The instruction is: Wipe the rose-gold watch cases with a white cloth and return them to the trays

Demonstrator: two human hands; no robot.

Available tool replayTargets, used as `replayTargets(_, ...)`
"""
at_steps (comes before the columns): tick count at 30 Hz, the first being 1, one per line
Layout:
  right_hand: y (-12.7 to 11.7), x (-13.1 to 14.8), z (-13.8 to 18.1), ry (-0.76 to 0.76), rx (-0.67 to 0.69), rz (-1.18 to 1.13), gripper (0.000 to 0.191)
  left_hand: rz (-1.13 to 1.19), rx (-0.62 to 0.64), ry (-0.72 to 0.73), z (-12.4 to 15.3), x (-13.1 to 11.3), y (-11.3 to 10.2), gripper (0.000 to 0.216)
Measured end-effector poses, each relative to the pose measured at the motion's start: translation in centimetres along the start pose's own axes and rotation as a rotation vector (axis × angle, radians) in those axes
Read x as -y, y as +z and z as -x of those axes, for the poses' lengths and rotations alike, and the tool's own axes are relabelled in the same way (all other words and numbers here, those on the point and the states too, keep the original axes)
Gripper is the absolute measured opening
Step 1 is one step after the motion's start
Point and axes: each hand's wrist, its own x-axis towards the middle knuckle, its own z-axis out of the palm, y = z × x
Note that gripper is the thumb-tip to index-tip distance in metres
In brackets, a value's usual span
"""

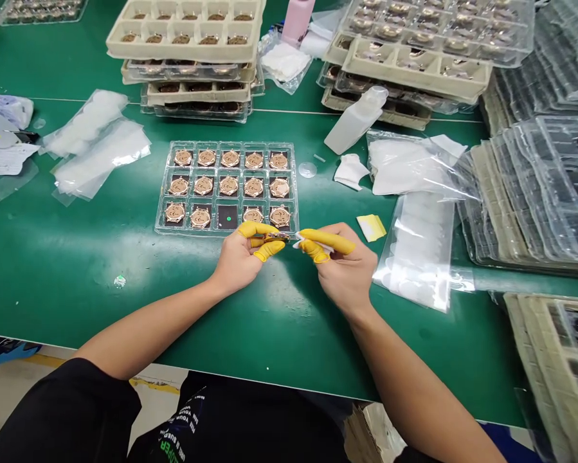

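Yellow finger cots cover several fingertips of both hands. My left hand pinches a watch case edge-on between thumb and fingers, just in front of the tray. Close on its right, my right hand is closed on a small white cloth, whose tip is near the rim of the case; whether they touch I cannot tell. Behind the hands lies a clear plastic tray with rose-gold watch cases in its compartments, backs up. The middle compartment of the front row holds no case and shows a dark base with a green dot.
Stacked trays of watch parts stand at the back left, others at the back right. A white bottle, plastic bags and a yellow-and-white pad lie on the right. Piled clear trays line the right edge.
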Motion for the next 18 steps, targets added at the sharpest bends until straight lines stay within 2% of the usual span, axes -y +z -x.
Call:
replayTargets(3,0.6,0.1,0.4,-0.054,0.049,-0.073,0.004,-0.091,0.049,0.096,0.1,0.1,-0.3,0.018)
replayTargets(5,0.8,0.2,0.7,-0.195,0.117,0.019,0.015,-0.278,0.069,0.178,0.4,-0.1,-0.5,0.013)
replayTargets(7,0.7,0.2,0.9,-0.364,0.178,0.156,0.030,-0.456,0.086,0.221,0.6,-0.4,-0.6,0.019)
replayTargets(10,0.3,-0.1,1.0,-0.503,0.144,0.328,0.041,-0.535,0.053,0.189,0.8,-0.8,-0.4,0.023)
replayTargets(13,0.1,-0.3,0.8,-0.526,0.095,0.405,0.040,-0.534,-0.003,0.154,0.9,-0.8,-0.1,0.023)
replayTargets(18,0.1,-0.2,0.6,-0.474,0.075,0.338,0.044,-0.513,-0.014,0.101,1.1,-0.7,0.1,0.025)
